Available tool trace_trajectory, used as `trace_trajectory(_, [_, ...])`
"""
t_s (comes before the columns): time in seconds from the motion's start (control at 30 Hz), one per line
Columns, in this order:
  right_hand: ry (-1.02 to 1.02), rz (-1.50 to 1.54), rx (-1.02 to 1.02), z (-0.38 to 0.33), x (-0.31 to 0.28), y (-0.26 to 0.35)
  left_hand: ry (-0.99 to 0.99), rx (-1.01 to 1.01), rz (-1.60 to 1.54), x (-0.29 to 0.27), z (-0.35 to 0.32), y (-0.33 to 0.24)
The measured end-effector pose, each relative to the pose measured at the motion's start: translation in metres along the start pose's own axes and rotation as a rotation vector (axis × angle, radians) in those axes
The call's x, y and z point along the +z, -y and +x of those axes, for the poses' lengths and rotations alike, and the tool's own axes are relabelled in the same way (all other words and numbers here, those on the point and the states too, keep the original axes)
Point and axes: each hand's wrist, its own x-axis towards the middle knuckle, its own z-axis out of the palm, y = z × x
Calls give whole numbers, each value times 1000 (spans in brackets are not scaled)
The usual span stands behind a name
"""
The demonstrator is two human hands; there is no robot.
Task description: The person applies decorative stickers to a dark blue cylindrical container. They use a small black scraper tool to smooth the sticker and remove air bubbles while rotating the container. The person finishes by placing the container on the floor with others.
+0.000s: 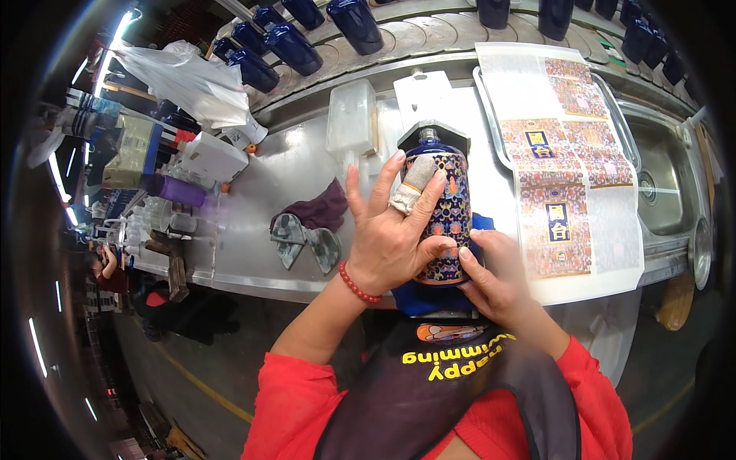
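Note:
A dark blue ceramic bottle wrapped in a colourful patterned decal lies along the steel bench, its neck pointing away from me. My left hand presses flat over the bottle's left side, fingers spread, with a bandage on one finger. My right hand grips the bottle's base from the lower right. A blue cloth lies under the bottle at the bench edge.
Sheets of patterned decals drape over a tray to the right, beside a steel sink. Plain dark blue bottles line the back. A maroon rag, grey scrapers and white plastic containers sit left.

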Motion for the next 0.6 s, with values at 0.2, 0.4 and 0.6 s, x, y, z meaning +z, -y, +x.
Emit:
trace_trajectory(0.2, [-3, 0, 1, 0, -1, 1, 14, -28, -24, 2, 11, 7])
trace_trajectory(0.4, [-9, 14, 1, 1, -1, -1, -20, -28, 17, 1, 12, 5])
trace_trajectory(0.6, [-7, 17, 1, 0, -1, -1, 44, -29, 32, 0, 15, 7])
